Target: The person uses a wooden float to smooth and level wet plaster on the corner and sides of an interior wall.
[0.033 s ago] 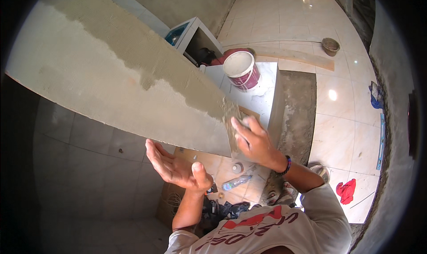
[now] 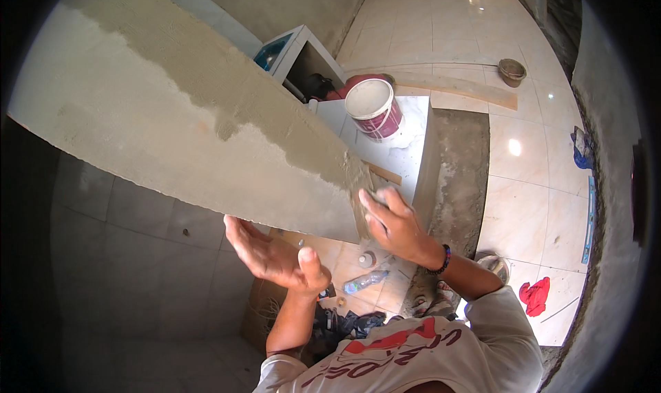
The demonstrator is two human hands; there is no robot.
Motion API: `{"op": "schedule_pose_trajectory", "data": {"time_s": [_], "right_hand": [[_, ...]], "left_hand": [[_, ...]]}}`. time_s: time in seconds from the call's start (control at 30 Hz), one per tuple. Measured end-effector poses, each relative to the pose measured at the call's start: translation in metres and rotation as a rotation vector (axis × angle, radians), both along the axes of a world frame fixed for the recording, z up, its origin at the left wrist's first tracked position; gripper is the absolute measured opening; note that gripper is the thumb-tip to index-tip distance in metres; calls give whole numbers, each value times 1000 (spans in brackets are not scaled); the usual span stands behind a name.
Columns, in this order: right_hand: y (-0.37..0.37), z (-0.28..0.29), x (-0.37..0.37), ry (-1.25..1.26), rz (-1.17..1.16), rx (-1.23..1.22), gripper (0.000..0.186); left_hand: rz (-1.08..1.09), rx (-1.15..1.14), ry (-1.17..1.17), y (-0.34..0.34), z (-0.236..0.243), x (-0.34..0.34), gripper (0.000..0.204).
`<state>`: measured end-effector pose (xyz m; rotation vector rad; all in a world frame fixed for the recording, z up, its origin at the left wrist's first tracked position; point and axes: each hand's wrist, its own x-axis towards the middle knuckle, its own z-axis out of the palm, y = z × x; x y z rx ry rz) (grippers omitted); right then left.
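Along the upper side of the slab (image 2: 206, 166), smooth the dark plaster (image 2: 227, 90) rightward in 1 light pass, with right hand (image 2: 398, 224) curled (cannot tell on what), left hand (image 2: 275, 259) spread by the lower edge.

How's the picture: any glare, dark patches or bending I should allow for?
Head view: glare spots on the floor tiles; head view: lower-left tiles in deep shadow; head view: lines bend near the black rim, as along the right-side wall; head view: plastered slab well lit, but anything in the right hand is hard to make out.
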<state>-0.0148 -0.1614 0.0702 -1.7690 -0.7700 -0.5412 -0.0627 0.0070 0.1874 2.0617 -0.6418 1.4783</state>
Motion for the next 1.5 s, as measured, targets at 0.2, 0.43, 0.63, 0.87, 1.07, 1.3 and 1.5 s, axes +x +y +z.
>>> {"op": "schedule_pose_trajectory", "data": {"time_s": [0.2, 0.43, 0.63, 0.87, 1.07, 1.3, 1.5], "right_hand": [[-35, -34, -16, 86, 34, -13, 53], [-34, 64, 39, -94, -14, 33, 55], [-17, 17, 18, -154, 21, -165, 63], [-70, -47, 5, 106, -4, -254, 58], [-63, 62, 59, -236, -40, -175, 57], [-30, -23, 40, -230, 42, -326, 65], [-66, -130, 6, 17, 111, -412, 59]], "left_hand": [[272, 39, -158, 6, -34, 35, 82], [318, 90, -166, 7, -34, 37, 77], [336, 128, -176, 7, -30, 36, 75], [318, 152, -173, 10, -28, 35, 76], [343, 112, -163, 9, -33, 38, 78], [307, 111, -167, 9, -35, 38, 77], [303, 108, -136, 9, -36, 33, 77]]}}
